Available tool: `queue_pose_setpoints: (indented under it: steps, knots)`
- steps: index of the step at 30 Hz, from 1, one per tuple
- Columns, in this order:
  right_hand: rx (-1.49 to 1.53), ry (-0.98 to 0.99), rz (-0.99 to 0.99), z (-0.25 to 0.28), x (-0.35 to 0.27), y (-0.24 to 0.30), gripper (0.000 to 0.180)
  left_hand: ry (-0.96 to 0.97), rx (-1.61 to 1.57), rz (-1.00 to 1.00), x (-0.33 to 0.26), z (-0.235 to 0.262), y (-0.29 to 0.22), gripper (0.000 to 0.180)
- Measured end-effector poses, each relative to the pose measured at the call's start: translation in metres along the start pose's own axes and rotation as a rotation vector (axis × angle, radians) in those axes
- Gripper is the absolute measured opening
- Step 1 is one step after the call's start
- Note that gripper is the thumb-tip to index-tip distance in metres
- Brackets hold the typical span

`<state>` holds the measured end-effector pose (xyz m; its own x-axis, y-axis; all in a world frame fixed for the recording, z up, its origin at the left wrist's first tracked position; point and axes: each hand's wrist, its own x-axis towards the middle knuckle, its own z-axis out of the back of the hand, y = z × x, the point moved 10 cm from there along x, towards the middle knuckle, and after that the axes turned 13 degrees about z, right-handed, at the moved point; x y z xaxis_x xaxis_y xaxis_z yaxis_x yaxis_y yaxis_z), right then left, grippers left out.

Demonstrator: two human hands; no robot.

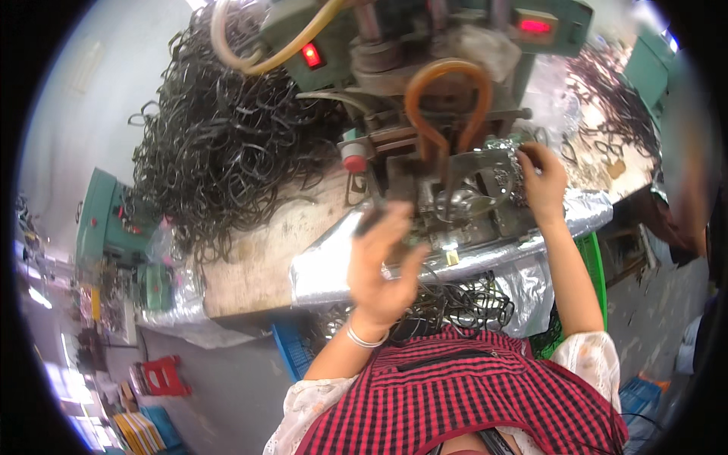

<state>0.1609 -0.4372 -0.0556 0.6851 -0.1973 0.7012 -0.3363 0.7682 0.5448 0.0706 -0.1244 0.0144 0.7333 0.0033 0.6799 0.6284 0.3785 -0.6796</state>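
Note:
A green bench machine with metal fixtures (478, 220) stands in front of me. My left hand (383, 269), with a pale bracelet at the wrist, is raised at the fixture's left front. Its fingers are blurred, but the thumb stands apart from them. My right hand (544, 182) is at the fixture's right side, its fingers curled and pinched together. What they hold, if anything, is too small to make out. Between the hands, an orange hose loop (449, 72) hangs over the metal block. Left of the block is a red push button (354, 163).
A big heap of thin black loops (220, 129) covers the bench's left side. More loops lie in my lap (470, 303) and at the far right (614, 91). Silver foil (326, 262) wraps the bench edge. Blue (292, 349) and green (595, 265) crates stand below. A red stool (165, 375) is on the floor.

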Motion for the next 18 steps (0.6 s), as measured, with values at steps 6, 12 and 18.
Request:
queue_pose_setpoints:
  steps: [6, 12, 18]
  knots:
    - [0.086, 0.066, -0.104, 0.002, -0.002, 0.018, 0.013, -0.202, 0.317, 0.566, 0.042, 0.068, 0.170, 0.024]
    - [0.102, 0.102, -0.135, -0.018, -0.001, 0.027, 0.017, -0.079, 0.684, 0.831, 0.052, 0.013, 0.284, 0.032]
    - [0.108, -0.020, -0.236, 0.052, -0.053, -0.018, 0.014, 0.194, 0.556, 0.675, 0.031, 0.063, 0.217, 0.028]
